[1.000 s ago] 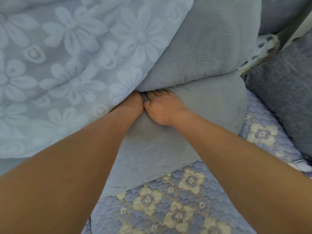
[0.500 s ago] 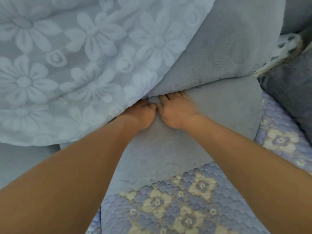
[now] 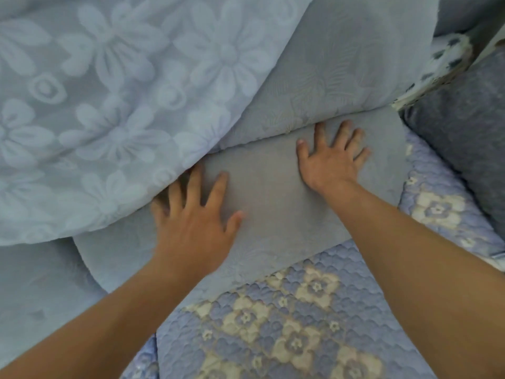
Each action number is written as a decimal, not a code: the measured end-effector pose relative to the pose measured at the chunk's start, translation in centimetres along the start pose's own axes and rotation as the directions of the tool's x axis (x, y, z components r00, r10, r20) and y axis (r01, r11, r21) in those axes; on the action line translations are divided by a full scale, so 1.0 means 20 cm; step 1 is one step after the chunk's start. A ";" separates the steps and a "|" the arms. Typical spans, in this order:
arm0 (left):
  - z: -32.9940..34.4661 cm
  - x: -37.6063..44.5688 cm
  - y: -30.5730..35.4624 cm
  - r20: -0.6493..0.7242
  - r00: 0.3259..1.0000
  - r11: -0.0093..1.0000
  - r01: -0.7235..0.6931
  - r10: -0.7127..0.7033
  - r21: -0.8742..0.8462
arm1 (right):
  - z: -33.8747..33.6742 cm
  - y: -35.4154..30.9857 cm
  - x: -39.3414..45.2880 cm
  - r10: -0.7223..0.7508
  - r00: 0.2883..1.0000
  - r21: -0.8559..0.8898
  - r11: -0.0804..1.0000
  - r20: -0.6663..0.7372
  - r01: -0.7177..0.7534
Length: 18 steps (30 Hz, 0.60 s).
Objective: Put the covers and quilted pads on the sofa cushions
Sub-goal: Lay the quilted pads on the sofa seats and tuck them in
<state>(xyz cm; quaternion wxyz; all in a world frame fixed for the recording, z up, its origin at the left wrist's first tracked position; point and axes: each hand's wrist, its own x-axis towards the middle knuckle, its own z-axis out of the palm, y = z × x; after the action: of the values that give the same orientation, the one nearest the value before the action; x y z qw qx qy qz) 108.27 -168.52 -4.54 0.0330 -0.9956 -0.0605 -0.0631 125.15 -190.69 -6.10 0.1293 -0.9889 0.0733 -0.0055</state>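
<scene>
Grey pad (image 3: pixel 273 192) long axis left-right along back crease. Left hand (image 3: pixel 194 217), right hand (image 3: pixel 332 160) pressed flat on it, fingers spread, nothing gripped; right hand nearer crease.

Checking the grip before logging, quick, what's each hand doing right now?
Left hand: open, fingers spread flat on the grey pad.
Right hand: open, flat on the same pad.

Left hand (image 3: pixel 191 228) and right hand (image 3: pixel 332 160) press flat on grey pad (image 3: pixel 270 192).
</scene>
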 end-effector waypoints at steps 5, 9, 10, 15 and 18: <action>0.18 0.11 -0.18 0.183 0.976 0.992 0.109 -0.120 0.069 | 0.01 0.02 -0.18 0.012 0.965 0.180 0.983 -0.262 0.037; 0.21 0.09 -0.15 0.213 0.975 0.995 0.049 -0.068 0.091 | 0.32 0.05 -0.87 0.147 0.966 0.618 0.786 -0.212 0.016; 0.20 0.08 -0.15 0.181 0.982 0.996 0.048 -0.061 0.075 | 0.40 0.04 -1.02 0.206 0.978 0.768 0.629 -0.015 -0.120; 0.15 -0.45 -0.09 -0.027 0.997 0.978 0.059 -0.066 -0.201 | 0.69 -0.11 -1.37 -0.001 0.534 0.527 -0.164 0.845 -0.834; 0.20 -0.95 -0.20 0.272 0.860 0.650 0.505 -0.431 -0.568 | 0.78 -0.28 -1.38 -0.012 0.508 0.500 -0.148 0.862 -0.853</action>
<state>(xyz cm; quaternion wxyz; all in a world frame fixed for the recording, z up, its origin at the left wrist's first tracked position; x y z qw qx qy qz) 89.52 -166.41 -10.72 -0.3176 -0.9014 -0.2929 -0.0297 99.06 -177.25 -19.43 0.7514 -0.4474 0.3636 0.3210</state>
